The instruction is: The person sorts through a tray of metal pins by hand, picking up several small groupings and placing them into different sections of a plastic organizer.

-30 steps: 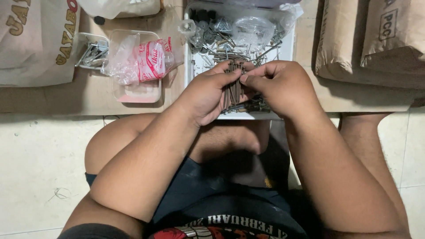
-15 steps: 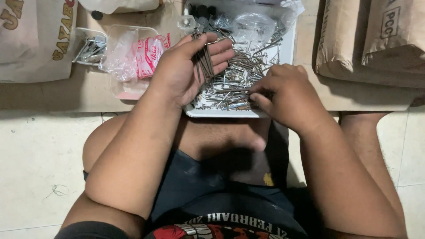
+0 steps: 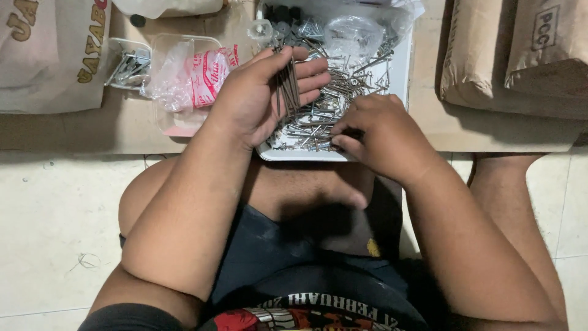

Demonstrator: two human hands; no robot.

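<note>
Nearest to you, your right hand (image 3: pixel 383 138) hangs palm down over the near edge of the shallow white rectangular tray (image 3: pixel 401 73), its fingertips drawn together and dipped into the loose heap of thin grey steel nails (image 3: pixel 343 92); whether they pinch a nail you cannot tell from this view, since the knuckles hide the tips. That blind reach is the first risk: the nails lie crossed in every direction with points up and sideways, so a fingertip pushed in carelessly could be pricked. Just beside it, your left hand (image 3: pixel 263 92) lies palm up with the fingers half curled, cradling a loose bundle of dark straight nails (image 3: pixel 286 89) that rests across the fingers rather than being gripped. Because the hand is only loosely closed and sits above the tray's left edge, a small tilt could let the bundle slide and scatter back into the heap or over the rim onto the brown cardboard sheet (image 3: pixel 92 132). The tray itself overhangs toward your lap, so pressing down on its near rim might tip it. Farther left, the clear plastic tub with a crumpled red-and-white bag (image 3: pixel 190 76) sits close to your left wrist, and a sweep of that arm could knock it. Beyond, the small clear box of metal pieces (image 3: pixel 127 66) stands well apart.
</note>
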